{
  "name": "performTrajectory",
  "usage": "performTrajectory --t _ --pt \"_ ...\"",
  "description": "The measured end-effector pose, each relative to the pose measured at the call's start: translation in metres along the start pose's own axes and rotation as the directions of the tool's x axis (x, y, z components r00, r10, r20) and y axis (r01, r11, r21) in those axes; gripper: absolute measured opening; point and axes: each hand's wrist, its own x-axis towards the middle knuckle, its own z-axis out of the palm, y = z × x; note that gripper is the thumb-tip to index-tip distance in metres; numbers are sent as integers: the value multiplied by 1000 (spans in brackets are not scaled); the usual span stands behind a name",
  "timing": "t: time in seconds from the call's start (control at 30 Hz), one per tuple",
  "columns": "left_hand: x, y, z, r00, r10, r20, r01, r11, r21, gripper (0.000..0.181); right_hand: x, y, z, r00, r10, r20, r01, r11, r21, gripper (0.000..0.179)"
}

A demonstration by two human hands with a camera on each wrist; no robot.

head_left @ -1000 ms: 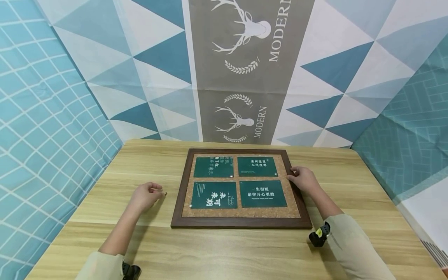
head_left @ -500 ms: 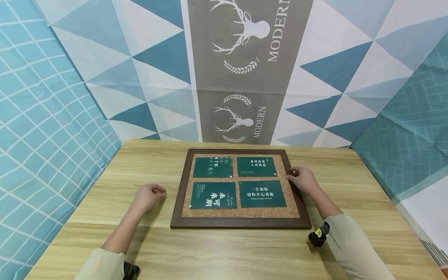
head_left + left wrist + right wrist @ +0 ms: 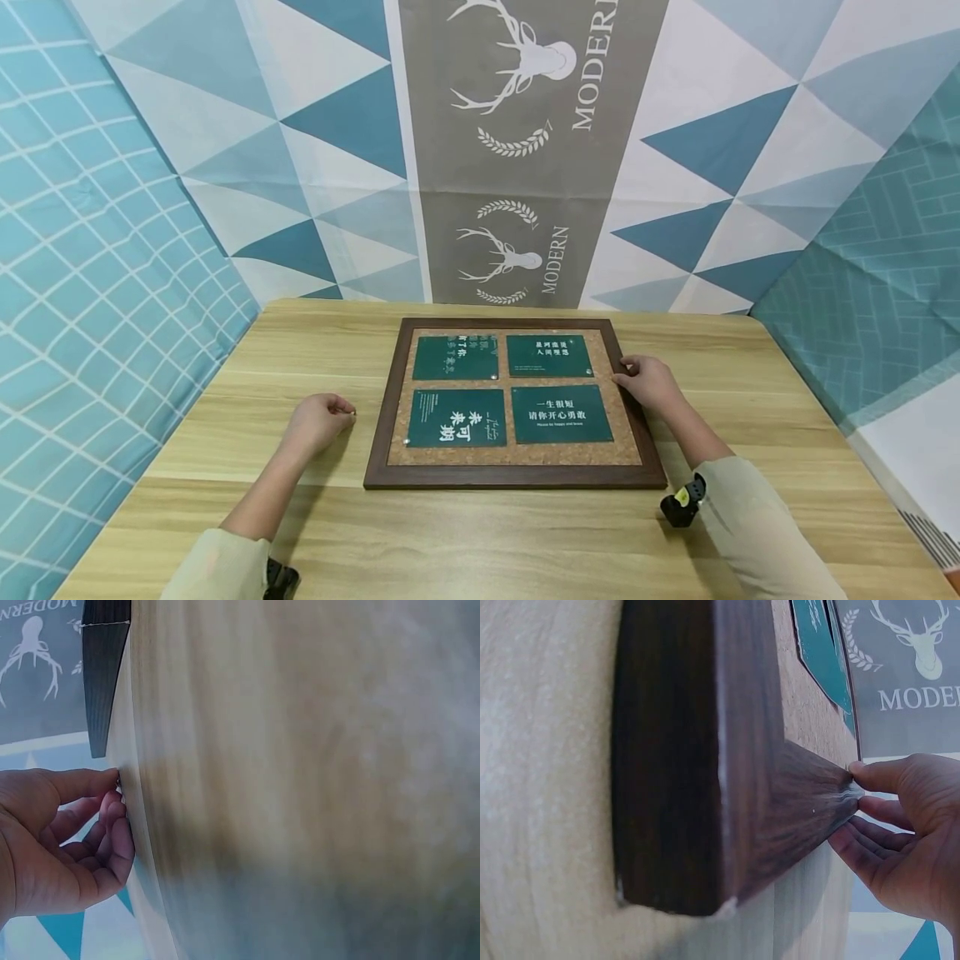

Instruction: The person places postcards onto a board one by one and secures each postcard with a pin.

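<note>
A framed cork board (image 3: 457,457) lies on the table with a dark brown wooden rim. On its cork are a green card (image 3: 457,358) at back left and another green card (image 3: 549,356) at back right. In front of them sit a third green card (image 3: 438,417) and a card with white writing (image 3: 562,425). My right hand (image 3: 651,385) grips the rim's right side, thumb on top and fingers at the outer edge. Left of the board, my left hand (image 3: 318,423) pinches a tiny metallic thing (image 3: 118,780), mostly hidden by thumb and fingertip, close to the tabletop.
The board rests on a light wood-grain table (image 3: 480,550). A patterned cloth backdrop (image 3: 517,167) with deer prints rises behind the table's far edge. Blue tiled-print cloth (image 3: 90,292) hangs at the left, and a teal one (image 3: 892,258) at the right.
My left hand has shifted slightly to the right, its fingertips now covering more of the tiny metallic thing. My right hand keeps its grip on the rim, and the board stays put.
</note>
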Motion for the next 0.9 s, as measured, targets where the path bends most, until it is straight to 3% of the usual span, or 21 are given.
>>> performTrajectory --t 0.17,0.53,0.9 --pt "1 0 0 1000 -8 -3 8 1000 1 16 0 0 0 1000 -2 -1 2 1000 2 45" --pt "-2 3 -3 999 -52 4 52 995 -90 22 1 0 0 1000 -3 1 3 1000 3 45" --pt "-4 9 -6 999 -7 -40 3 996 -85 21 1 0 1 1000 -16 -8 15 1000 -19 44"
